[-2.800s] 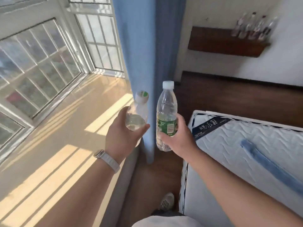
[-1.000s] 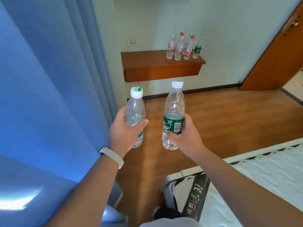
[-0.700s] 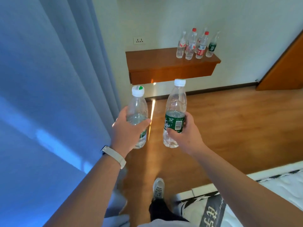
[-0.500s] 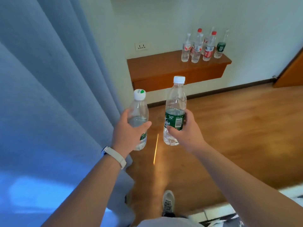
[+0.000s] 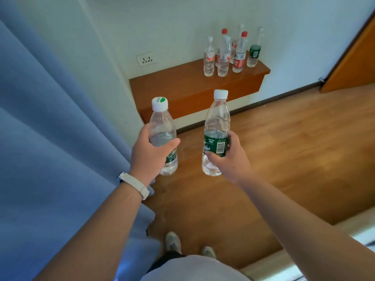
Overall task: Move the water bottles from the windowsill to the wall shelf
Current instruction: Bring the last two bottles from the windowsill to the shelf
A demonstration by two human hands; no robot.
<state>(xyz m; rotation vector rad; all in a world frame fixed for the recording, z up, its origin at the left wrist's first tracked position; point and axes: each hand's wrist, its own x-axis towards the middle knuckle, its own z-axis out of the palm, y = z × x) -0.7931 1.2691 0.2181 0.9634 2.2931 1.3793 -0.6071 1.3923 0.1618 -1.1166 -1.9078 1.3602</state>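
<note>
bottles: clear, green labels, white caps (upright) | left hand [image 5: 149,157] bottle [image 5: 163,126] | right hand [image 5: 229,159] bottle [image 5: 217,126]

Blue curtain [image 5: 50,138] at left, white wall socket [image 5: 145,59], wooden floor [image 5: 294,149], orange-brown door [image 5: 353,63] at right

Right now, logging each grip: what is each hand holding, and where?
Left hand: bottle, lower body. Right hand: taller bottle, lower body at its label.

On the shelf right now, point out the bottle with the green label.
The rightmost bottle on the wall shelf, nearest the door: dark green label, pale cap. The others there carry red-and-white labels.
</note>
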